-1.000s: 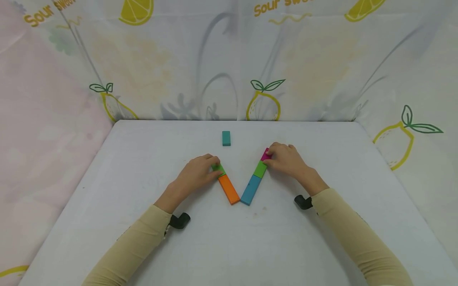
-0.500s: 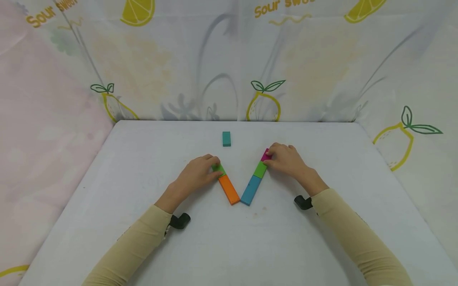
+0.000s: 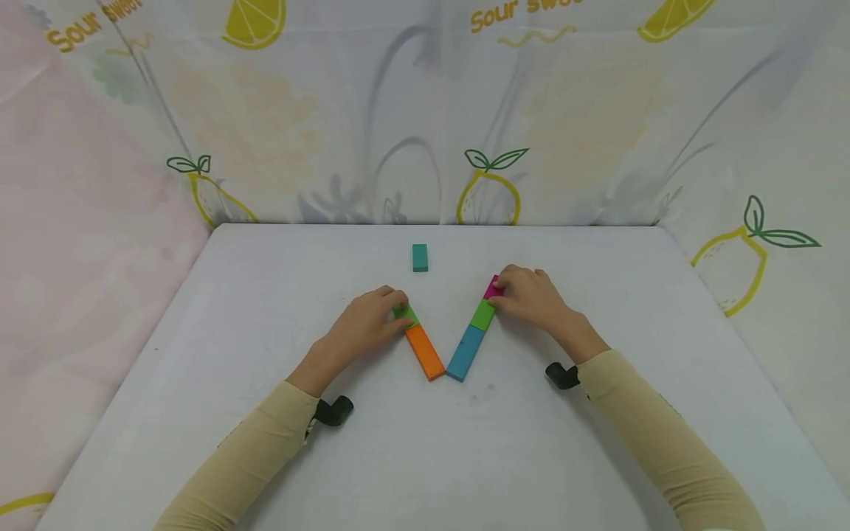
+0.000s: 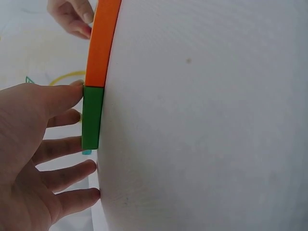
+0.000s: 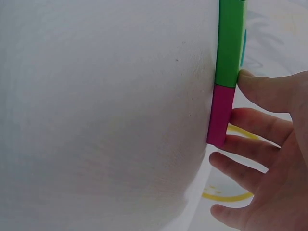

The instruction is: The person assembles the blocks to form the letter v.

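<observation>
My left hand (image 3: 361,321) pinches a small green block (image 4: 92,118) at the top of the left arm of a V laid flat on the table. A longer orange block (image 3: 425,354) touches its lower end. The right arm starts with a long blue block (image 3: 466,354), then a second green block (image 3: 483,315), then a magenta block (image 3: 493,287). My right hand (image 3: 534,299) pinches the magenta block, thumb near its joint with the green one and fingertips toward its far end. Orange and blue meet at the V's bottom. Fingers partly hide the left green block and the magenta block in the head view.
Beyond the V, a teal block (image 3: 420,257) lies alone near the back of the white table (image 3: 425,457). A printed lemon cloth (image 3: 412,110) hangs behind. Black wrist mounts (image 3: 334,410) stick out under both forearms.
</observation>
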The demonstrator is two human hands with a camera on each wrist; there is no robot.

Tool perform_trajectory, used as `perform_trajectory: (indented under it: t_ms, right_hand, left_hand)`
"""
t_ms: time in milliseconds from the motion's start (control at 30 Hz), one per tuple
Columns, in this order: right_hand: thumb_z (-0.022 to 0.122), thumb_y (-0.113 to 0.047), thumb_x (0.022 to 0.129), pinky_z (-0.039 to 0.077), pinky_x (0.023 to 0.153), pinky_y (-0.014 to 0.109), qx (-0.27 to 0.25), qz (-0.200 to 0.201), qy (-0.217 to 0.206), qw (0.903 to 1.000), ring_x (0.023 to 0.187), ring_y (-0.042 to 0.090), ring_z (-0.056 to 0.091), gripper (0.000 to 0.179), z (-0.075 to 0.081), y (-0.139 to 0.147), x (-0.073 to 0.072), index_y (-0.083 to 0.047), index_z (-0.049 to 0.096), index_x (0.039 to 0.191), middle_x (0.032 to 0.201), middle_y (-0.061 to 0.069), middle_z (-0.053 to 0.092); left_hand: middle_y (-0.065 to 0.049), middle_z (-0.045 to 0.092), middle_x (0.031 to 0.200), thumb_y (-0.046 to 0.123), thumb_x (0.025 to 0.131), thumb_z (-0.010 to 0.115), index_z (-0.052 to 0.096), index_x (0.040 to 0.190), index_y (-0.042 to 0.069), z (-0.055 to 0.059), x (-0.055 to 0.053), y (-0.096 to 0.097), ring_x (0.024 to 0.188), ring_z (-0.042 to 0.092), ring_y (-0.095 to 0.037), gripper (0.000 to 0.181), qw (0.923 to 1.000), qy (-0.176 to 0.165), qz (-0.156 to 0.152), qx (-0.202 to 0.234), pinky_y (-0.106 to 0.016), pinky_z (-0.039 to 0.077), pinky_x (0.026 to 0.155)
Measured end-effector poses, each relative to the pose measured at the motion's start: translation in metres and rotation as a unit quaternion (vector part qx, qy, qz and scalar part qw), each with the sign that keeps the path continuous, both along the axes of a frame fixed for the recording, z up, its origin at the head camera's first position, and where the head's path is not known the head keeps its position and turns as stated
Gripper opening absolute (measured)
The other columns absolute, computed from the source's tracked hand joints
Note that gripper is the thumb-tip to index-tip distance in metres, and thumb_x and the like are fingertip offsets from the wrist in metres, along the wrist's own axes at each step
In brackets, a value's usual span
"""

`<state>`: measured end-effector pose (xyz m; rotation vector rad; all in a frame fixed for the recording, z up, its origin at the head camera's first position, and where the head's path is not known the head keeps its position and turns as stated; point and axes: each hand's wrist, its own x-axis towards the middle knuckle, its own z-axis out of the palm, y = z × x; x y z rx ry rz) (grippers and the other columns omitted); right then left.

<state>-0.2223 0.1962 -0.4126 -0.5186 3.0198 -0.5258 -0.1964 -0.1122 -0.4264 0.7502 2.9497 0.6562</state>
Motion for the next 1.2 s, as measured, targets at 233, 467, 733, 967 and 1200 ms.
perform_trajectory:
  t_ms: [233, 467, 733, 967, 1200]
  right_hand:
    - [0.073, -0.026, 0.089, 0.035, 0.106, 0.065, -0.005, 0.002, -0.001, 1.0000, 0.107, 0.028, 0.064, 0.031, 0.0000, 0.0009, -0.0001, -0.003, 0.073, 0.109, 0.114, 0.011, 0.069]
    - [0.073, -0.027, 0.090, 0.033, 0.108, 0.066, -0.007, -0.001, -0.008, 0.9999, 0.106, 0.028, 0.062, 0.032, 0.0010, 0.0005, -0.0008, -0.003, 0.072, 0.111, 0.114, 0.011, 0.068]
    - [0.072, -0.027, 0.090, 0.033, 0.107, 0.066, -0.010, 0.001, -0.006, 0.9999, 0.106, 0.028, 0.063, 0.031, 0.0000, 0.0008, -0.0020, -0.003, 0.073, 0.110, 0.113, 0.010, 0.068]
    - [0.073, -0.028, 0.090, 0.033, 0.108, 0.065, -0.012, -0.002, -0.008, 0.9999, 0.108, 0.028, 0.063, 0.033, -0.0010, 0.0020, -0.0018, -0.003, 0.072, 0.111, 0.115, 0.011, 0.068]
    - [0.073, -0.026, 0.090, 0.033, 0.107, 0.066, -0.014, 0.001, -0.005, 0.9999, 0.106, 0.028, 0.063, 0.031, -0.0008, 0.0018, -0.0009, -0.002, 0.072, 0.110, 0.112, 0.010, 0.068]
  left_hand:
    - [-0.003, 0.067, 0.111, 0.033, 0.094, 0.069, 0.065, 0.111, 0.014, -0.0001, 0.0008, 0.0006, 0.096, 0.063, -0.019, 0.026, 1.0000, 0.001, -0.002, 0.000, -0.037, 0.055, 0.088]
    - [-0.004, 0.066, 0.116, 0.034, 0.094, 0.068, 0.065, 0.112, 0.014, 0.0008, 0.0003, 0.0003, 0.100, 0.064, -0.021, 0.027, 1.0000, -0.002, 0.001, 0.003, -0.038, 0.055, 0.090]
    - [-0.003, 0.066, 0.115, 0.035, 0.094, 0.067, 0.064, 0.112, 0.014, 0.0010, 0.0000, -0.0001, 0.099, 0.063, -0.020, 0.027, 1.0000, 0.000, 0.000, 0.003, -0.038, 0.055, 0.089]
    - [-0.003, 0.066, 0.114, 0.037, 0.094, 0.068, 0.065, 0.113, 0.015, 0.0009, 0.0002, 0.0007, 0.100, 0.063, -0.020, 0.029, 1.0000, -0.006, 0.000, -0.002, -0.038, 0.055, 0.090]
    - [-0.003, 0.065, 0.115, 0.038, 0.092, 0.070, 0.064, 0.113, 0.016, 0.0015, 0.0009, 0.0013, 0.101, 0.063, -0.021, 0.031, 0.9999, -0.012, 0.003, -0.008, -0.039, 0.055, 0.092]
